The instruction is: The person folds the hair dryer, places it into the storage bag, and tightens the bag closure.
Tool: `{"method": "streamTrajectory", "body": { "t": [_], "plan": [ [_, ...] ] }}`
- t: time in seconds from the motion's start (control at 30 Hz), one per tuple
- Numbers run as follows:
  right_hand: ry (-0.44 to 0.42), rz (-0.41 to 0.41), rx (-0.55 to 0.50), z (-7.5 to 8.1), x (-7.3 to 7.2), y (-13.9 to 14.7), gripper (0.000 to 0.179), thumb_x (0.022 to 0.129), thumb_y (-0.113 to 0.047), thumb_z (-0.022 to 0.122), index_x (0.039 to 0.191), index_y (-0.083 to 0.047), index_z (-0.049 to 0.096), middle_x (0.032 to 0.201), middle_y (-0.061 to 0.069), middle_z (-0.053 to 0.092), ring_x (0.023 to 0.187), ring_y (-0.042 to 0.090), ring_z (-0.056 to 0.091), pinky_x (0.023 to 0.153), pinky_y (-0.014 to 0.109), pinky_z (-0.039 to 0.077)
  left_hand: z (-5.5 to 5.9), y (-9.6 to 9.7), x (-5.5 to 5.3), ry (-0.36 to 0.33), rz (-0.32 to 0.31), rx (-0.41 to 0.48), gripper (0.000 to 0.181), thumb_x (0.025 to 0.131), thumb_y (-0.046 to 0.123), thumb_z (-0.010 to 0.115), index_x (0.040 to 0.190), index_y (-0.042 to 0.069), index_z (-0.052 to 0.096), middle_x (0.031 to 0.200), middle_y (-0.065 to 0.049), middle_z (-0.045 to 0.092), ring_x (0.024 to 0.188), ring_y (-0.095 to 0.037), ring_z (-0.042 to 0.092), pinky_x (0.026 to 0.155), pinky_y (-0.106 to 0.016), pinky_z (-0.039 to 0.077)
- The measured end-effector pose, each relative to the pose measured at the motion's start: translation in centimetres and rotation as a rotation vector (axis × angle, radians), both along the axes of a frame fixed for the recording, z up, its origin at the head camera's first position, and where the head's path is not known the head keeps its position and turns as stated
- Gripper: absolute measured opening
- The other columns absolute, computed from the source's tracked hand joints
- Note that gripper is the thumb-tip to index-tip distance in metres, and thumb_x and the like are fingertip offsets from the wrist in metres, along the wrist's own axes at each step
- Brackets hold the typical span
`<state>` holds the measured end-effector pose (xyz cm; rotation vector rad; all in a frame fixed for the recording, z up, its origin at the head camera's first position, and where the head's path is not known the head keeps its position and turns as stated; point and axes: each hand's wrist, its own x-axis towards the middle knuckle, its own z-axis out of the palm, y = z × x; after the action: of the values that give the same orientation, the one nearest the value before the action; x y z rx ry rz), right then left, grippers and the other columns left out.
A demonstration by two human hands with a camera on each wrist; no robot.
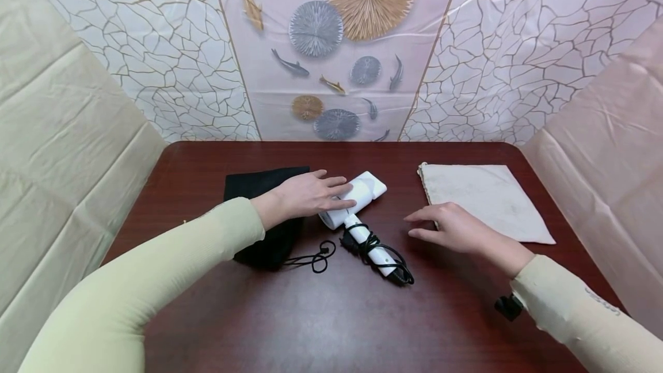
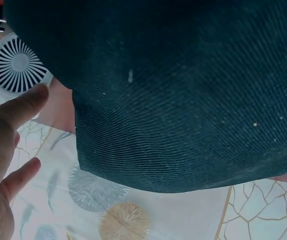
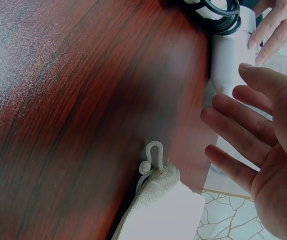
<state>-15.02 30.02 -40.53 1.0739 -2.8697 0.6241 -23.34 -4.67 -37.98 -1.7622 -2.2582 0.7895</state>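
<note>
A white hair dryer (image 1: pixel 357 195) lies on the table, its black cord (image 1: pixel 372 242) wound round the handle. My left hand (image 1: pixel 311 193) reaches over its body with fingers spread, fingertips right at the white casing. In the left wrist view the dryer's round vented back (image 2: pixel 19 65) shows beyond the thumb and fingers. My right hand (image 1: pixel 450 226) hovers between the dryer and a cream cloth bag (image 1: pixel 481 194), fingers loosely extended and holding nothing. A black drawstring bag (image 1: pixel 266 186) lies under the left forearm, which hides part of it.
The black bag's drawstring (image 1: pixel 318 257) trails toward the dryer's handle. A knotted cord loop (image 3: pixel 154 155) sticks out of the cream bag's corner. Patterned cloth walls (image 1: pixel 181 45) enclose the dark red table (image 1: pixel 311 327) at the back and both sides.
</note>
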Motion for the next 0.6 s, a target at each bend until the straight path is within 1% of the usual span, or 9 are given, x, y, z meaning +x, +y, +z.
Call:
{"method": "streamTrajectory", "body": {
  "t": [0.17,0.27,0.4,0.47,0.5,0.53,0.6],
  "plan": [
    [-0.013,-0.005,0.011,0.1,0.0,-0.1,0.023,0.097,-0.013,0.079,0.118,-0.005,0.081,0.113,0.002,0.080,0.098,0.016,0.075,0.085,0.044,0.061,-0.1,0.0,-0.1,-0.002,-0.015,-0.006,0.067,0.104,0.020,0.072,0.164,0.031,0.045,0.166,-0.005,0.047,0.152,-0.022,0.046,0.113,-0.043,0.050],
    [-0.016,-0.008,0.016,0.1,0.0,-0.1,0.023,0.097,-0.014,0.079,0.119,-0.006,0.081,0.113,0.002,0.080,0.098,0.016,0.075,0.086,0.044,0.061,-0.3,0.0,-0.1,-0.014,-0.015,0.003,0.063,0.106,0.016,0.068,0.164,0.029,0.045,0.165,-0.007,0.048,0.151,-0.022,0.047,0.113,-0.042,0.050],
    [-0.019,-0.013,0.026,0.0,-0.1,0.0,0.023,0.097,-0.014,0.079,0.119,-0.006,0.081,0.113,0.002,0.080,0.100,0.016,0.075,0.087,0.045,0.061,-0.7,0.0,0.1,-0.036,0.001,0.033,0.058,0.109,0.012,0.062,0.163,0.027,0.048,0.164,-0.008,0.049,0.150,-0.021,0.049,0.111,-0.040,0.052],
    [-0.019,-0.013,0.029,0.0,-0.1,0.0,0.023,0.097,-0.014,0.079,0.119,-0.006,0.081,0.114,0.002,0.080,0.101,0.017,0.075,0.087,0.045,0.061,-0.8,0.1,0.2,-0.050,0.011,0.061,0.056,0.109,0.011,0.061,0.161,0.027,0.050,0.163,-0.009,0.051,0.147,-0.021,0.052,0.106,-0.038,0.055],
    [-0.019,-0.014,0.030,0.0,-0.1,0.0,0.023,0.097,-0.014,0.079,0.119,-0.006,0.081,0.114,0.002,0.080,0.101,0.017,0.075,0.088,0.045,0.061,-1.0,0.1,0.2,-0.056,0.016,0.076,0.056,0.108,0.010,0.061,0.161,0.027,0.051,0.162,-0.009,0.052,0.145,-0.021,0.055,0.100,-0.036,0.058],
    [-0.020,-0.014,0.031,0.0,-0.1,0.0,0.023,0.097,-0.014,0.079,0.119,-0.006,0.081,0.114,0.002,0.080,0.102,0.017,0.075,0.088,0.046,0.061,-1.1,0.1,0.3,-0.066,0.023,0.090,0.055,0.108,0.012,0.062,0.160,0.027,0.052,0.162,-0.009,0.052,0.141,-0.021,0.058,0.094,-0.034,0.060],
    [-0.023,-0.014,0.032,0.0,-0.1,0.1,0.023,0.097,-0.014,0.079,0.119,-0.006,0.081,0.114,0.002,0.080,0.103,0.018,0.076,0.088,0.046,0.061,-1.2,0.1,0.4,-0.097,0.037,0.115,0.055,0.107,0.019,0.067,0.159,0.026,0.054,0.161,-0.011,0.053,0.139,-0.021,0.060,0.083,-0.032,0.061]
  ]
}}
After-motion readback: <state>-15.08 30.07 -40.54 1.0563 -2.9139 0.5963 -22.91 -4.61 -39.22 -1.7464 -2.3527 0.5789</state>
